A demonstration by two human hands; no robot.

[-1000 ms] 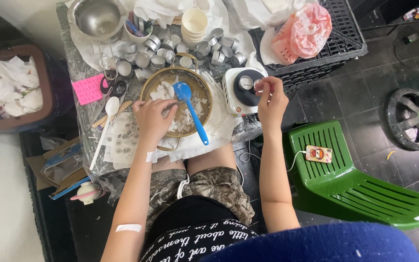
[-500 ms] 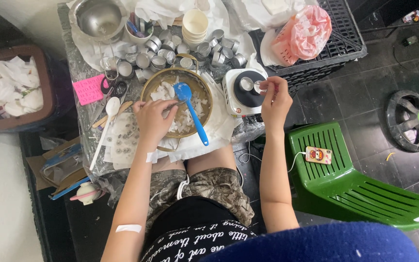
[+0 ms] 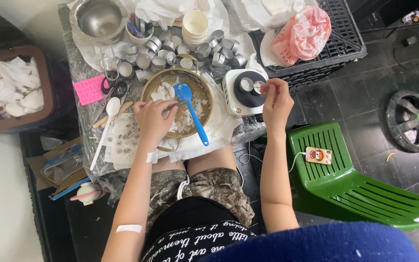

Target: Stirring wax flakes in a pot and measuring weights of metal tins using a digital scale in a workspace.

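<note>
left hand (image 3: pixel 152 120) in the brass bowl (image 3: pixel 147 87) of white wax chunks (image 3: pixel 163 91), fingers pinched on a thin metal tool. blue spatula (image 3: pixel 192 111) leans in the bowl. right hand (image 3: pixel 276 101) over the hot plate (image 3: pixel 230 92), fingers clamped on a small tin cup (image 3: pixel 258 87), beside another. likely filling step; next needs steady placement. versus earlier: barely changed.

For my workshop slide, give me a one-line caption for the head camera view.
Left hand rests on a brass bowl of white flakes; right hand holds a small tin over a hotplate.
</note>
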